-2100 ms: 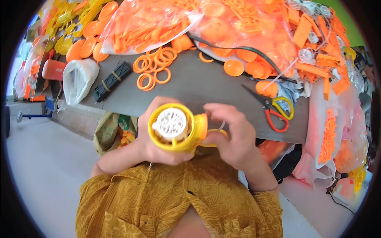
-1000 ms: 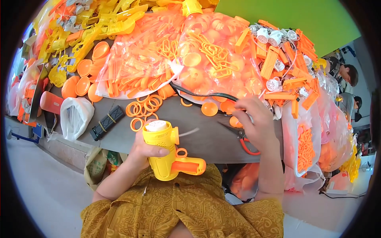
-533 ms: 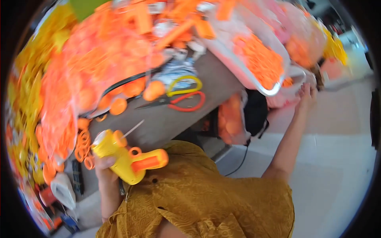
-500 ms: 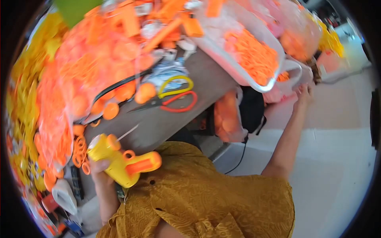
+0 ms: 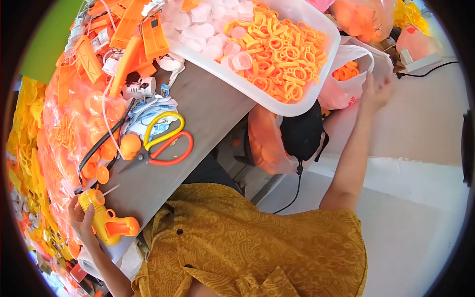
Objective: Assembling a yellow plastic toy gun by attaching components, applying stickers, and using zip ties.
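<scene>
At the table's near left edge, my left hand (image 5: 81, 218) curls around the side of a yellow and orange toy gun (image 5: 106, 222). The thumb lies along its yellow body, while part of the far fingers is hidden. The toy's orange grip points right, with a hollow in its side. My right hand (image 5: 376, 91) is stretched far out to the right, beside a white plastic bag (image 5: 368, 58) with orange parts inside. Its fingers are spread and slightly blurred, and nothing shows in them.
Scissors (image 5: 163, 141) with yellow and red handles lie on the grey table (image 5: 208, 101). Behind is a white bin (image 5: 297, 110) of orange rings and clear caps. Orange parts (image 5: 133, 47) and bagged pieces crowd the left. A black bag (image 5: 302, 133) hangs below the bin; a cable crosses the floor.
My view has shifted, so table and toy appear farther left and lower. My right hand stays by the white bag, its fingers now more spread. The picture is sharper.
</scene>
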Motion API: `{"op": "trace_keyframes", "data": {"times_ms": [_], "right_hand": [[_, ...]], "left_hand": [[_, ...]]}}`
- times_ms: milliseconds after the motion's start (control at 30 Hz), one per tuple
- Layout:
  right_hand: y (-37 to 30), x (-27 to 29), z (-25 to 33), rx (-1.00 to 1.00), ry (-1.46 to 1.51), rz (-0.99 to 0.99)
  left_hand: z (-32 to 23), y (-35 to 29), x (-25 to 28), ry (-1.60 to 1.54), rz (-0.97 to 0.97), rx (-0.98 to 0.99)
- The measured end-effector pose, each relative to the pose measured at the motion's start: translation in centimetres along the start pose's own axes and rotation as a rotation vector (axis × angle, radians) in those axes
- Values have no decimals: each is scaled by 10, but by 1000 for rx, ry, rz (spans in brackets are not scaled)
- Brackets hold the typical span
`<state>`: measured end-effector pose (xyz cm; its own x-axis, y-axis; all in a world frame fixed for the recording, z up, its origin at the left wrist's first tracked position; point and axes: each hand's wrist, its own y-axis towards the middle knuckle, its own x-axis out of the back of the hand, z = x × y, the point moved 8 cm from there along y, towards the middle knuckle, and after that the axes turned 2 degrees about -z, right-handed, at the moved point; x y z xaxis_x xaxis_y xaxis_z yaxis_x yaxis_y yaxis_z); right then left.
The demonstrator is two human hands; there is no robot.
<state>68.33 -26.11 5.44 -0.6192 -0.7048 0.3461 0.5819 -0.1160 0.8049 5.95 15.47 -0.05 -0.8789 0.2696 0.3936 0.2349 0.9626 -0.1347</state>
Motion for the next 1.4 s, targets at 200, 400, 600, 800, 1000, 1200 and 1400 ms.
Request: {"op": "trace_keyframes", "data": {"times_ms": [200,400,600,800,1000,1200,1400], "right_hand": [[-9,-73,-45,-369,263,793],[-145,-43,-14,-153,-114,980],[-182,-21,-26,-279,94,812],[-178,-35,11,-225,-256,1172],[-195,-20,17,-44,282,845],[-144,1,-27,-299,237,795],[-36,-77,-121,-792,256,301]], "left_hand": [[-113,-13,-17,600,-194,-555],[-252,-56,-166,487,486,-1066],[-270,-182,-365,75,1325,-1069],[-201,-220,-569,-160,1171,-461],[-188,-150,-666,-165,891,-411],[-168,-102,-708,-245,569,-461],[-168,-83,-723,-42,553,-432]]}}
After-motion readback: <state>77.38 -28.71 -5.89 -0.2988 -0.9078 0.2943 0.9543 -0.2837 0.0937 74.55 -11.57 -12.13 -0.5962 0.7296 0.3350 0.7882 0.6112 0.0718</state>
